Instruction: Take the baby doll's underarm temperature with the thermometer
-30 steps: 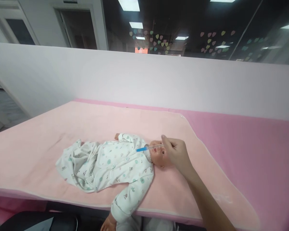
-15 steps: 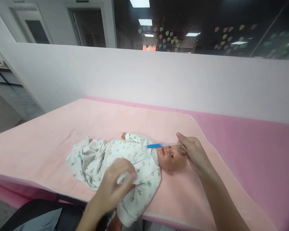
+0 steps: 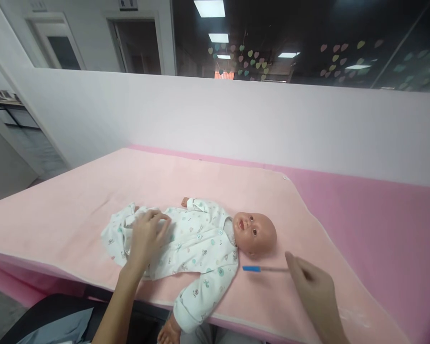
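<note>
A baby doll lies on its back across the table, its bald head [image 3: 257, 234] to the right and its printed white outfit [image 3: 204, 251] spread to the left. My right hand [image 3: 311, 286] is closed on the clear end of a thin stick with a blue tip [image 3: 251, 269], which points left just below the doll's head. Over the lower part of the outfit is my left hand [image 3: 149, 234], its fingers bent over the fabric; whether they pinch any cloth is hidden.
A peach mat [image 3: 93, 191] covers the pink tabletop [image 3: 372, 215]. Behind it rises a white wall [image 3: 254, 124] with dark glass above. Something clear and shiny [image 3: 354, 317] lies at the mat's lower right. The near table edge runs below the doll.
My left hand has moved left and away from me, from the doll's middle to the lower outfit. My right hand has come nearer and slightly right, bringing the stick off the doll's face.
</note>
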